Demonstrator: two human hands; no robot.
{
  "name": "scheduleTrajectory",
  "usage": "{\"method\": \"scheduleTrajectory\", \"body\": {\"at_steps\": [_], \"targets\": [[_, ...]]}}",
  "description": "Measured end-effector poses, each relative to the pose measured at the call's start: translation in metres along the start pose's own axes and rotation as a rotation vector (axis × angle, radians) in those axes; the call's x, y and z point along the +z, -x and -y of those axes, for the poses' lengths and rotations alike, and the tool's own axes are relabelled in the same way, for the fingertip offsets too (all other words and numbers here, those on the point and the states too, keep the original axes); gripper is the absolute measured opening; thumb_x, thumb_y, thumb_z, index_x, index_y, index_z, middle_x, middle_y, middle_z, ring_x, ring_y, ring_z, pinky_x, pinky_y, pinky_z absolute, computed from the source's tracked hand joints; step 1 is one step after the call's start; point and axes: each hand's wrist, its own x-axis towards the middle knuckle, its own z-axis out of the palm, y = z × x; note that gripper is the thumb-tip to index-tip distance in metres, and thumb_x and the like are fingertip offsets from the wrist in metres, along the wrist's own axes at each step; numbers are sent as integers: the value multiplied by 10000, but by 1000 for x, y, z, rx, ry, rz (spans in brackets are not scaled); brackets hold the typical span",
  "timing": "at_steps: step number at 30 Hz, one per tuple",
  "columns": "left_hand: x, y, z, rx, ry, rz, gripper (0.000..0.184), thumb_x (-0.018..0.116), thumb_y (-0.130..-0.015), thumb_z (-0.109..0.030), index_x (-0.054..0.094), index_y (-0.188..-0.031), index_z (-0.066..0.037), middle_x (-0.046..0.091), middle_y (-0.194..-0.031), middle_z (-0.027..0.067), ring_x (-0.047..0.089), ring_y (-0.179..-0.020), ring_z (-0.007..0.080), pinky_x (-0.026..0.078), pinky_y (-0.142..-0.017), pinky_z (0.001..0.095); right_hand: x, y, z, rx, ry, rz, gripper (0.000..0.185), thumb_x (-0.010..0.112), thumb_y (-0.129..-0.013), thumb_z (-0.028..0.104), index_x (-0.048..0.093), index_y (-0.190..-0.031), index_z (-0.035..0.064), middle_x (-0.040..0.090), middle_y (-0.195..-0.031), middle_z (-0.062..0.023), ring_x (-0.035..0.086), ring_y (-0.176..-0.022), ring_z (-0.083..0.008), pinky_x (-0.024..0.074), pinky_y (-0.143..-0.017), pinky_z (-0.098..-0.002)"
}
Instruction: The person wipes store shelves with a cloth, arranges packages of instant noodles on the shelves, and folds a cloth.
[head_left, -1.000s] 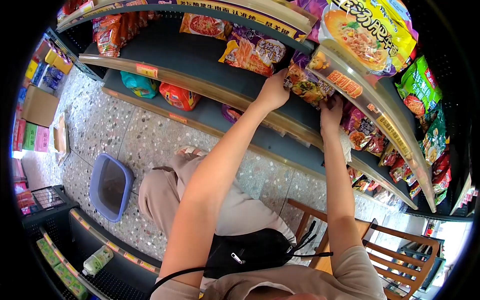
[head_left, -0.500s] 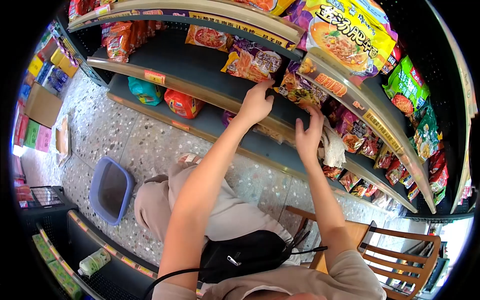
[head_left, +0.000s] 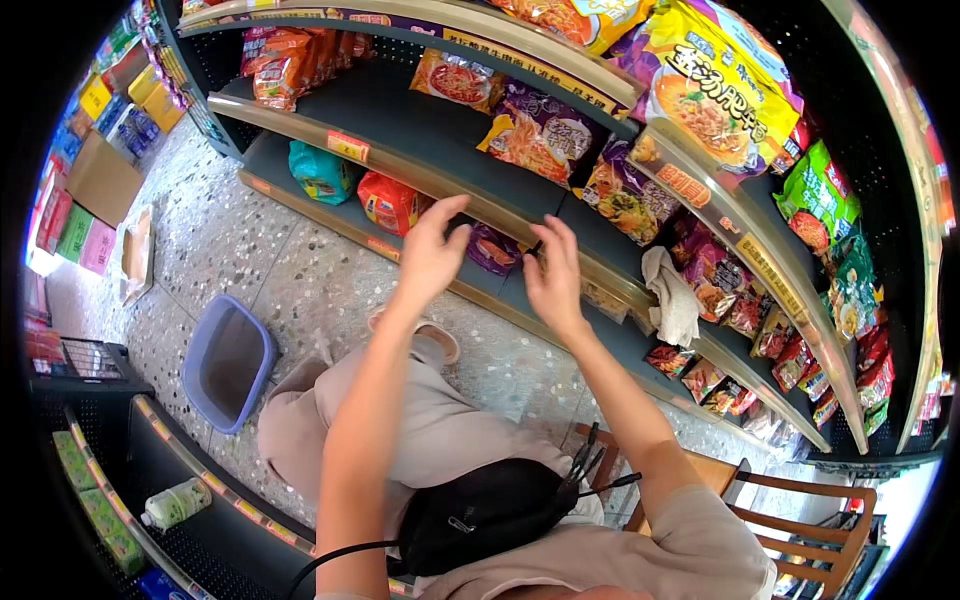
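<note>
My left hand [head_left: 432,252] is raised in front of the lower shelf edge, thumb and fingers apart, holding nothing. It is nearest to a red package [head_left: 390,203] on the bottom shelf. My right hand [head_left: 553,278] hovers further right before the same shelf edge, fingers slightly curled and apart, with no item visible in it. Between the two hands, a purple noodle packet [head_left: 492,248] shows on the bottom shelf. Above them, on the middle shelf, lie a purple-and-orange noodle packet [head_left: 540,135] and a purple noodle packet with a bowl picture [head_left: 630,190].
A whitish cloth [head_left: 668,295] drapes over the shelf edge at right. A teal package [head_left: 320,172] is on the bottom shelf. On the floor at left stands a blue-grey bin [head_left: 228,365]. Behind on the right is a wooden chair [head_left: 800,525]; a low shelf holds a bottle [head_left: 177,503].
Both hands have drawn back and down from the two middle-shelf noodle packets, which they were touching or close to. The view has shifted slightly, revealing more of the bottom-shelf purple packet.
</note>
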Motion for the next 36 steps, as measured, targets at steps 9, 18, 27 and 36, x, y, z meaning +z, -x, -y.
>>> {"method": "scheduleTrajectory", "body": {"at_steps": [9, 18, 27, 36], "targets": [[-72, 52, -19, -228, 93, -175, 350, 538, -903, -24, 496, -1249, 14, 543, -1256, 157, 496, -1204, 221, 385, -1009, 320, 49, 2, 29, -37, -240, 118, 415, 569, -791, -30, 494, -1194, 32, 387, -1332, -201, 415, -1225, -389, 370, -1012, -396], [-101, 88, -21, -233, 78, -246, 351, 549, -892, -14, 499, -1237, 27, 544, -1247, 169, 506, -1188, 225, 391, -1003, 320, 70, 12, 50, -80, -252, 214, 425, 579, -794, -15, 488, -1205, 43, 393, -1325, -179, 420, -1232, -359, 378, -998, -390], [-112, 125, -46, -245, 75, -296, 353, 553, -899, -32, 501, -1244, 21, 535, -1262, 151, 497, -1194, 212, 380, -1007, 315, 82, 18, 78, -125, -375, 282, 404, 569, -795, -13, 490, -1189, 31, 400, -1311, -185, 430, -1212, -369, 382, -985, -385], [-110, 158, -54, -230, -80, -328, 331, 558, -891, -27, 518, -1216, 19, 543, -1243, 118, 499, -1173, 191, 379, -1000, 311, 91, 24, 87, -150, -391, 336, 407, 580, -786, -7, 501, -1184, 25, 421, -1296, -179, 442, -1202, -361, 385, -981, -375]]}}
